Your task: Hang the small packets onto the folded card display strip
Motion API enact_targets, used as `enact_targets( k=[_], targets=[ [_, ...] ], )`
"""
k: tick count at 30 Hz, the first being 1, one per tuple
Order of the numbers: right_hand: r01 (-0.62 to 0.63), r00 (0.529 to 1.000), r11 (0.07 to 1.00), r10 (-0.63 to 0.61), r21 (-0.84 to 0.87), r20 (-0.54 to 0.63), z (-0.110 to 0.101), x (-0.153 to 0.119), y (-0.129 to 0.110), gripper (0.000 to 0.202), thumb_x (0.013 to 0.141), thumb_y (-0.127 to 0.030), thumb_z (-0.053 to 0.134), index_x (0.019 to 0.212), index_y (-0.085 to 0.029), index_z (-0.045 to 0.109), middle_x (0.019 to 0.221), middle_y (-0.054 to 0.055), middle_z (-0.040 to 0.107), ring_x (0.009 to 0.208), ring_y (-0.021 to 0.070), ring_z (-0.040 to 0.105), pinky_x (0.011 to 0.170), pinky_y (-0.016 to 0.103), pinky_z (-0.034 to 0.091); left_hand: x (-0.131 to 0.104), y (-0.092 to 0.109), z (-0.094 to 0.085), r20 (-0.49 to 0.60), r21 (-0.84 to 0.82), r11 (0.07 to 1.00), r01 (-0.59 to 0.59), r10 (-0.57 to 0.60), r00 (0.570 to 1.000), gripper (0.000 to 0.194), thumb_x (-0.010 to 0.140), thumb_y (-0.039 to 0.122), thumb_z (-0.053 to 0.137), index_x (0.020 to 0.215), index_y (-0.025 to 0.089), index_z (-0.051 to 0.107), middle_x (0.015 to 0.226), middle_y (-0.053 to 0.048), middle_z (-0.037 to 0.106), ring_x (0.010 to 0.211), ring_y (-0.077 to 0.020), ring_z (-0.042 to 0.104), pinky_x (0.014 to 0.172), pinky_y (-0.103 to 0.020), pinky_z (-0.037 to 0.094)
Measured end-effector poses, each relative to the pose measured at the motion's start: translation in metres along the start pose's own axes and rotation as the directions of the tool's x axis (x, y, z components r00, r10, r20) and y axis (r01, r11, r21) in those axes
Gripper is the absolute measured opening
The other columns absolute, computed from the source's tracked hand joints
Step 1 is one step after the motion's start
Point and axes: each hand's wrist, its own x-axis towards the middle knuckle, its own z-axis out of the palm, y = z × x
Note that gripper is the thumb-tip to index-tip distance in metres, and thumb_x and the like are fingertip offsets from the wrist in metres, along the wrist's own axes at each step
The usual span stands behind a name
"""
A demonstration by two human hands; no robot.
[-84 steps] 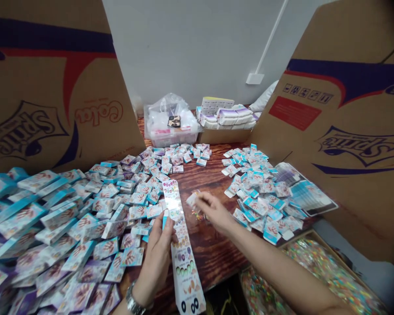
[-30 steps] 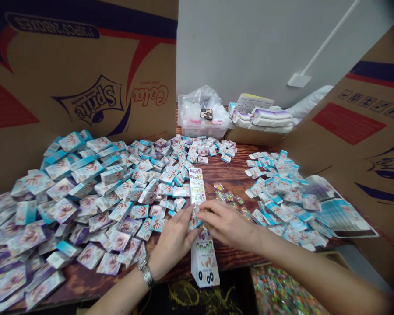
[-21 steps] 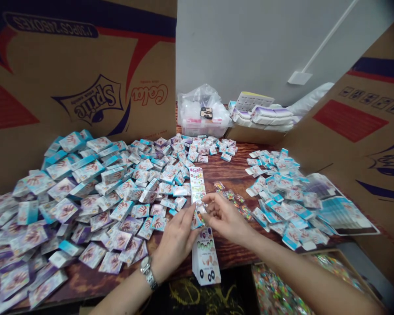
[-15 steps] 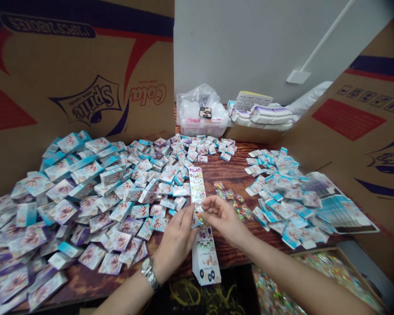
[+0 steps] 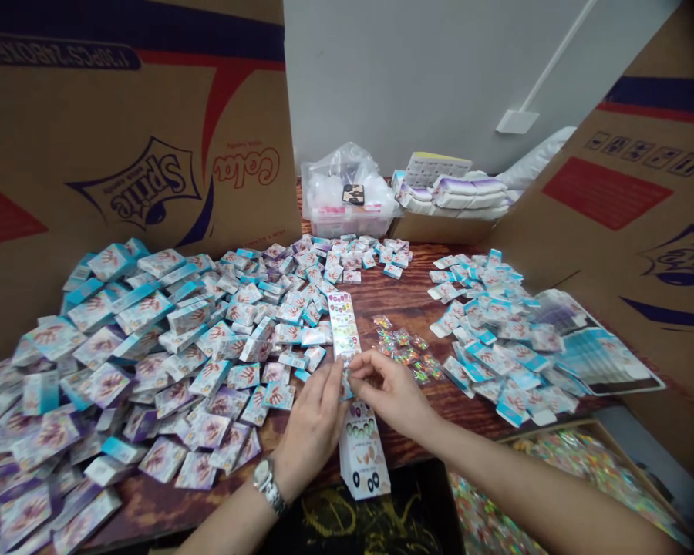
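A small white-and-blue box (image 5: 345, 389) shows only as a sliver between my two hands. My left hand (image 5: 318, 412), with a watch at its wrist, is closed around it from the left. On the other side, my right hand (image 5: 390, 389) pinches at the box's upper end with thumb and forefinger; whatever else lies between those fingertips is hidden. Beneath both hands runs a stack of long printed strips (image 5: 365, 455) with coloured oval pictures. To the right of my right hand lie several clear packets of multicoloured bits (image 5: 408, 347).
A big heap of small boxes (image 5: 150, 370) covers the left side. Flatter boxes (image 5: 497, 347) lie at right, beside a printed sheet stack (image 5: 601, 354). Large cartons (image 5: 133, 116) stand at both sides. A plastic tub (image 5: 350, 220) stands at the back; a carton of colourful packets (image 5: 567, 486) sits lower right.
The colourful packet seen at my right fingertips is out of sight now. My right fingers have shifted slightly at the box. The whole view has moved a little.
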Motion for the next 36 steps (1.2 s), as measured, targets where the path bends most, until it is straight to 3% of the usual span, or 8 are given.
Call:
enact_targets(
  k=[3,6,9,13,16,19,29,36],
  targets=[
    [0.192,0.98,0.966,-0.179,-0.175,0.084,-0.007,-0.001,-0.004,0.015,0.088,-0.023,0.05,0.101,-0.022,0.059,0.091,0.003,0.066,0.085,0.017,0.06,0.075,0.03,0.047,0.002,-0.002,-0.001,0.014,-0.025,1.0,0.016,-0.016,1.0,0.056,0.088,0.012,0.042,0.141,0.017,0.024,0.13,-0.017,0.049,0.12,-0.026,0.048,0.099,-0.043,0.044],
    [0.421,0.907,0.831,-0.371,-0.363,0.201,-0.015,-0.002,-0.008,0.023,0.091,-0.021,0.045,0.112,-0.021,0.056,0.1,0.008,0.063,0.098,0.0215,0.053,0.082,0.036,0.045,0.006,-0.002,-0.005,0.014,-0.094,0.994,0.063,-0.062,0.998,0.058,0.087,0.013,0.044,0.141,0.018,0.022,0.132,-0.016,0.048,0.12,-0.0248,0.048,0.098,-0.041,0.044],
    [0.493,0.87,0.786,-0.437,-0.373,0.228,-0.021,-0.002,-0.009,0.019,0.091,-0.02,0.045,0.108,-0.02,0.056,0.099,0.008,0.062,0.101,0.022,0.048,0.084,0.037,0.045,0.009,0.002,-0.01,0.037,-0.195,0.976,0.093,-0.088,0.995,0.052,0.087,0.016,0.048,0.136,0.021,0.029,0.128,-0.013,0.051,0.115,-0.023,0.052,0.094,-0.039,0.047],
    [0.412,0.911,0.861,-0.398,-0.298,0.11,-0.017,-0.001,-0.01,0.011,0.091,-0.019,0.047,0.098,-0.021,0.055,0.098,0.006,0.06,0.099,0.0198,0.05,0.086,0.036,0.044,0.01,0.01,-0.012,0.04,-0.285,0.955,0.083,-0.075,0.996,0.04,0.086,0.014,0.048,0.125,0.022,0.039,0.116,-0.01,0.055,0.107,-0.0205,0.056,0.089,-0.036,0.05],
    [0.222,0.971,0.95,-0.236,-0.218,-0.042,-0.008,-0.005,-0.008,0.023,0.085,-0.022,0.057,0.107,-0.02,0.052,0.103,0.007,0.057,0.094,0.0195,0.054,0.078,0.034,0.048,0.009,0.01,-0.01,0.018,-0.253,0.966,0.058,-0.055,0.998,0.037,0.085,0.012,0.048,0.12,0.021,0.042,0.114,-0.01,0.056,0.107,-0.0202,0.055,0.089,-0.036,0.05],
    [0.074,0.989,0.996,-0.079,-0.05,-0.128,0.001,-0.01,-0.007,0.024,0.084,-0.024,0.058,0.106,-0.021,0.052,0.09,0.003,0.061,0.079,0.016,0.059,0.069,0.029,0.049,0.007,0.007,-0.007,-0.022,-0.144,0.989,-0.017,0.014,1.0,0.037,0.085,0.009,0.046,0.121,0.019,0.043,0.12,-0.013,0.054,0.115,-0.022,0.051,0.094,-0.038,0.048],
    [0.046,0.986,0.971,-0.006,0.236,-0.166,0.013,-0.011,-0.003,0.015,0.084,-0.024,0.056,0.096,-0.02,0.063,0.088,0.003,0.064,0.084,0.0154,0.061,0.076,0.029,0.05,0.003,0.008,-0.001,-0.09,0.039,0.999,-0.016,0.02,0.996,0.05,0.085,0.01,0.046,0.133,0.01,0.03,0.122,-0.019,0.054,0.114,-0.0239,0.054,0.093,-0.038,0.049],
    [0.108,0.968,0.994,-0.1,0.02,-0.229,0.015,-0.01,-0.008,0.013,0.081,-0.014,0.056,0.086,-0.02,0.066,0.084,0.003,0.064,0.082,0.0167,0.061,0.076,0.032,0.05,0.001,0.007,0.003,-0.097,0.109,0.994,-0.026,0.036,0.995,0.057,0.088,0.013,0.043,0.141,0.01,0.022,0.125,-0.019,0.052,0.115,-0.0249,0.052,0.093,-0.038,0.049]
  ],
)
